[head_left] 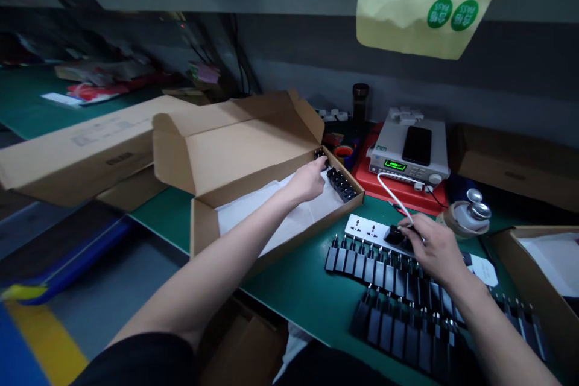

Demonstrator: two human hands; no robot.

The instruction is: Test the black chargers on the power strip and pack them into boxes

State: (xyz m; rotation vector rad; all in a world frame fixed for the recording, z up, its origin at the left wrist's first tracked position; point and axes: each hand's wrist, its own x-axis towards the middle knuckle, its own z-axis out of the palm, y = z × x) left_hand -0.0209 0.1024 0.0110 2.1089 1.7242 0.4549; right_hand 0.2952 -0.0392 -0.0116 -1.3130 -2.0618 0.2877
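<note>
My left hand (309, 181) reaches into the far right corner of an open cardboard box (280, 240), its fingers closed on a black power adapter (319, 154). Beside it, several more black adapters (342, 184) stand in a row along the box's right wall. My right hand (436, 248) pinches the end of a white cable (394, 192) at a black adapter (394, 234) plugged into a white power strip (362, 226). Below the strip, black adapters (375, 268) lie in rows with their pins pointing away from me. My right hand and forearm cover part of the strip and rows.
A grey tester (384, 145) with a lit green display sits on a red base (366, 178), a phone (417, 145) on top. A dispenser jar (465, 217) stands right of it. Another box (520, 259) is at right. A shelf with a PASS sticker sheet (416, 30) overhangs.
</note>
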